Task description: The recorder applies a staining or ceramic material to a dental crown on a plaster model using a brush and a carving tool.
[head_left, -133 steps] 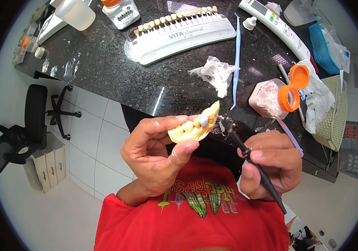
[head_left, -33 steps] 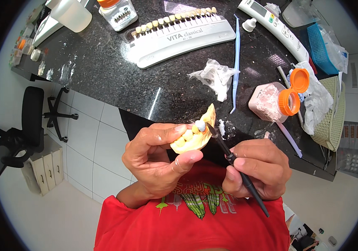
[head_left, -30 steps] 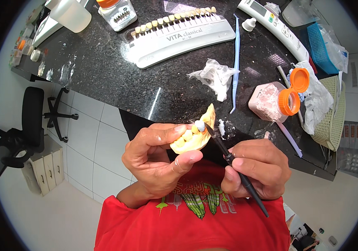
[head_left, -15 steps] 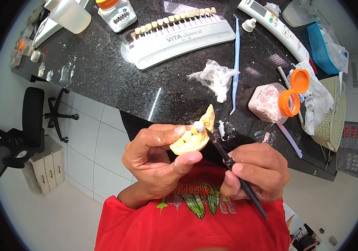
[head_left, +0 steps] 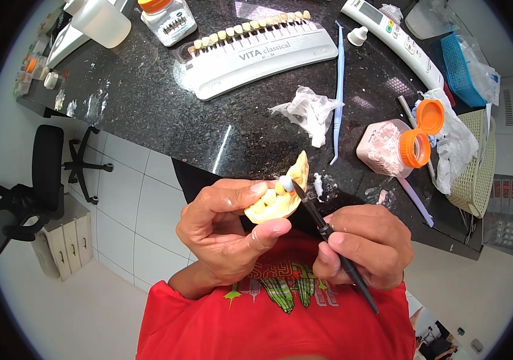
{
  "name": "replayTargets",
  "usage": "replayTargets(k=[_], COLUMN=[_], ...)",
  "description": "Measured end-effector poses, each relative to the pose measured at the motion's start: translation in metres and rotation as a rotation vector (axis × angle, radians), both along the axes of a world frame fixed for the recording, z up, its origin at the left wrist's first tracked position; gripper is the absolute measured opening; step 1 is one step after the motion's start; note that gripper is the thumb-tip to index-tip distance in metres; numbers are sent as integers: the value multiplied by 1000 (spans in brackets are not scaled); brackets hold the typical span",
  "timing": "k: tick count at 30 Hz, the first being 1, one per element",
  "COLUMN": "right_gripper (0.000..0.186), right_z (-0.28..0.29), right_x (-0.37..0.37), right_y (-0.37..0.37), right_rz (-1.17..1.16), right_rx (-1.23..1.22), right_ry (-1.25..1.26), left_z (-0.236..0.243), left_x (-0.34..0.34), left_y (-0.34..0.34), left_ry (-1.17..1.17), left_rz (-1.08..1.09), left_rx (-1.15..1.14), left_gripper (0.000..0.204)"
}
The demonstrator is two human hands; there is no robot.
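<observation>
Between the thumb and fingers of my left hand (head_left: 223, 222) is a yellow dental plaster model (head_left: 274, 209). One tooth on it, a whitish-grey crown (head_left: 286, 182), stands out from the yellow teeth beside it. My right hand (head_left: 370, 243) grips a slim black brush-like tool (head_left: 328, 234) like a pen. Its dark pointed tip lies at the crown's right side and appears to touch it, though the exact contact is too small to make out. Both hands are held in front of the red shirt, near the bench's front edge.
On the black speckled bench (head_left: 148, 108) lie a tooth shade guide (head_left: 262, 60), a crumpled tissue (head_left: 309, 114), a blue plastic instrument (head_left: 339, 90) and an orange-lidded jar of pink powder (head_left: 382, 147). A green basket (head_left: 475, 168) stands at the right. A black chair (head_left: 43, 168) is left.
The tool's tip has shifted slightly left and up along the crown, and my right hand has moved a little left with it. The model has barely moved to the right.
</observation>
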State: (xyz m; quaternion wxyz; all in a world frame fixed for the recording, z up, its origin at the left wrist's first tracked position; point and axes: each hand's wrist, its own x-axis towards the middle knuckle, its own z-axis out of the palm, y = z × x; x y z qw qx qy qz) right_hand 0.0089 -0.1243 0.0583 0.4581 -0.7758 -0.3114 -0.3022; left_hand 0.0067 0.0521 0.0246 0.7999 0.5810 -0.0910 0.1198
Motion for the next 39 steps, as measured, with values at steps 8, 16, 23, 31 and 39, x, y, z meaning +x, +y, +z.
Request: replayTargets(k=[8,16,23,31,39], right_gripper=[15,20,25,12,10], right_z=[-3,69,75,87,90], right_x=[-22,-21,48,45,-13], right_y=[-19,-128,-140,-134,-90], right_rz=[-38,-829,-685,-672,-606], right_rx=[267,-540,-1075,-855,-248], right_ry=[-271,-193,40,51,307], left_z=[-5,11,30,42,44], left_x=[-6,-8,-9,-6,-4], left_y=[-2,-22,-39,-41,-48], left_ry=[39,-182,-56,86,207], left_rz=[151,48,-212,-338,-460], left_rx=[117,195,-72,-183,-248], left_gripper=[44,41,41,36,37])
